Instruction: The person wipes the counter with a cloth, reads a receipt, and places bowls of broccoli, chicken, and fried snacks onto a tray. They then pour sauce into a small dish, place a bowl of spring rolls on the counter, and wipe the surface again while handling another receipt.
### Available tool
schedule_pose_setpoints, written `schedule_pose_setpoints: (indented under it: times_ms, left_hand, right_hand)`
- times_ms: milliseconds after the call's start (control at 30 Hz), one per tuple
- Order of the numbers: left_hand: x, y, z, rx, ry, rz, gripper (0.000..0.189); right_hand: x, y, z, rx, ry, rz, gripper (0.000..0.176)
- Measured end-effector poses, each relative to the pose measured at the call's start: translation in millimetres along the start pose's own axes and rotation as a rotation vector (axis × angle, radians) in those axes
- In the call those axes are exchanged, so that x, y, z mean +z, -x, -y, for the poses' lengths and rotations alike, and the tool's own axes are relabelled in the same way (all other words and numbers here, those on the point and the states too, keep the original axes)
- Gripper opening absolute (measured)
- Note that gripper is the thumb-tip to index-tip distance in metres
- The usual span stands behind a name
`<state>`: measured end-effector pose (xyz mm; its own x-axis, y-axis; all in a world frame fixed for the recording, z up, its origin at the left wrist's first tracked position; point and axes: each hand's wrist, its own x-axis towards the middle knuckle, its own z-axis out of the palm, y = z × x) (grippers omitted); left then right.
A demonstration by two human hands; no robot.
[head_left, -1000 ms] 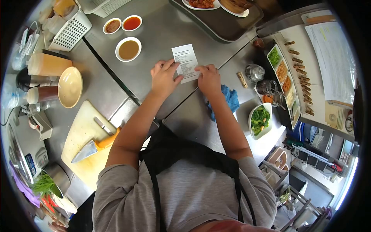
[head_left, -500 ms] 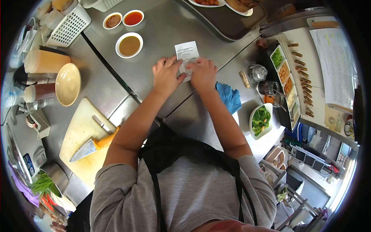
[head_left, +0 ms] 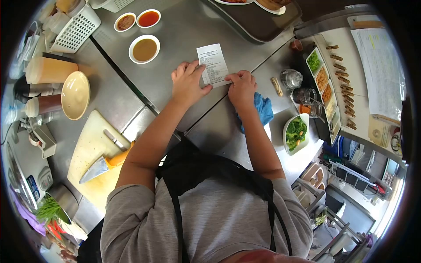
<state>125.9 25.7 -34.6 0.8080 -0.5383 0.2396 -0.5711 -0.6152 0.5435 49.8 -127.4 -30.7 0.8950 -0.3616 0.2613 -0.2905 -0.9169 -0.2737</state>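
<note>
A printed paper receipt [head_left: 214, 65] lies on the steel counter between my hands. My left hand [head_left: 187, 83] rests at its left side, fingers bent and apart, the index fingertip touching the paper's edge and the thumb near its bottom edge. At the lower right corner, my right hand [head_left: 242, 90] has its thumb and index finger pinched on the paper, the other fingers curled. Just below the right wrist sits a crumpled blue cloth [head_left: 264, 109]. A wooden clothes peg [head_left: 276, 87] lies to the right of that hand.
Three sauce bowls, one with brown sauce [head_left: 144, 49], stand beyond my left hand. A cutting board [head_left: 94, 144] at left holds an orange-handled knife [head_left: 98, 168]. Rightward are a bowl of greens [head_left: 296, 133], glass jars [head_left: 291, 79] and a topping tray [head_left: 325, 91]. A dark tray [head_left: 258, 24] is at the back.
My right hand has moved right and slightly down, off the middle of the receipt to its lower right corner, uncovering more print. My left hand has barely moved.
</note>
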Motion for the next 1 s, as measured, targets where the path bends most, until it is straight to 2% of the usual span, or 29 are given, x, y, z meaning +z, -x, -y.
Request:
schedule_pose_setpoints:
  times_ms: [1000]
  left_hand:
    - [2.5, -0.4, 0.5, 0.023, -0.015, -0.033, 0.051]
  right_hand:
    - [2.5, 2.0, -1.9, -0.022, -0.016, -0.023, 0.024]
